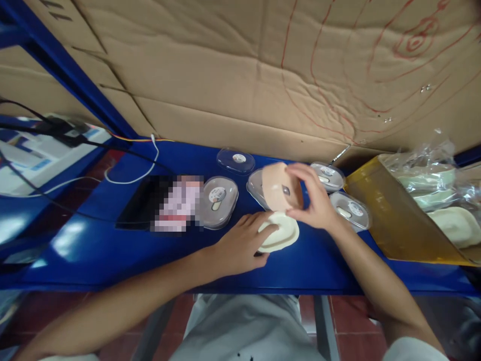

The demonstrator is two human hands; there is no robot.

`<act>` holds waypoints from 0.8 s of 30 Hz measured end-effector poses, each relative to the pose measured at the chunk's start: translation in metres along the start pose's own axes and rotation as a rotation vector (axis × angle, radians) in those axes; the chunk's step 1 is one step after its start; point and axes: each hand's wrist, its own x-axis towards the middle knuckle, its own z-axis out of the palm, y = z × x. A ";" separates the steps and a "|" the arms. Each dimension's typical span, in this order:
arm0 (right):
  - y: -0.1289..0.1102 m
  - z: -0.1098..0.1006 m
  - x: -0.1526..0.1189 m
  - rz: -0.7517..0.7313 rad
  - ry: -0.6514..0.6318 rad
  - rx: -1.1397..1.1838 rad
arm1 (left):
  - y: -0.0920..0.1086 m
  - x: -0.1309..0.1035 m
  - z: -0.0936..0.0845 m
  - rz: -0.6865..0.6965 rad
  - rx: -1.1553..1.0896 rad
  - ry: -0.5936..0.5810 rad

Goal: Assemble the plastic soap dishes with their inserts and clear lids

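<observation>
My left hand (240, 240) is closed on a cream, rounded oval tray (283, 235), which looks like a shallow lid or dish, with a thumb over its face. A peach-coloured bowl-like piece (276, 188) with a small dark square mark is held up by my right hand (315, 195), its thumb and fingers gripping the right side. The two pieces are close together above the blue table. Behind the peach piece, a clear plastic lid or shell (256, 184) is partly hidden.
Clear lidded containers with round stickers stand left (227, 208) and right (361, 215); a clear lid (229, 159) lies behind. A yellow-brown box (370, 205) holds bagged cream pieces at the right. Cables (131, 180) cross the left side of the table (180, 260), near a pixelated dark object.
</observation>
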 end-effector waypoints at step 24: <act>-0.020 0.039 -0.077 0.047 -0.319 -0.218 | -0.016 0.006 0.006 -0.093 -0.245 0.099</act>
